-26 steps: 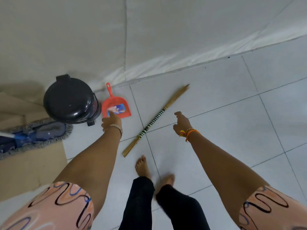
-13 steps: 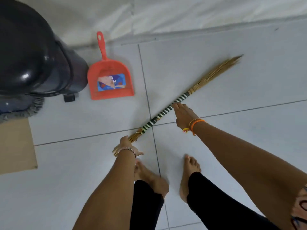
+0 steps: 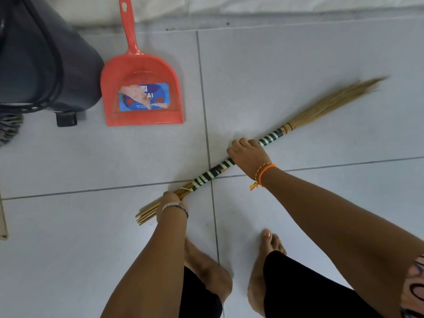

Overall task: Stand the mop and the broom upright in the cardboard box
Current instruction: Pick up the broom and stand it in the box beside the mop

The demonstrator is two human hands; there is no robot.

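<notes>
The broom (image 3: pixel 241 161) was laid slantwise on the tiled floor (image 3: pixel 298 65), just below the red dustpan (image 3: pixel 142 92). The left hand (image 3: pixel 173 200) was closed in a grip round its bare stick end, and the right hand (image 3: pixel 249 154) was wrapped over its striped binding. The dark bin (image 3: pixel 46 53) was stood left of the dustpan.

- A red dustpan (image 3: pixel 141 88) lies flat on the tiled floor (image 3: pixel 298 65) near its far edge, handle pointing toward the wall, with a torn blue label inside the scoop.
- A dark grey bin (image 3: pixel 43 56) stands at the floor's far left corner, just left of the dustpan, with a black pedal (image 3: pixel 66 119) sticking out at its foot.
- White cloth (image 3: pixel 252 5) runs along the floor's far edge.
- Grey grout lines cross the pale tiles.
</notes>
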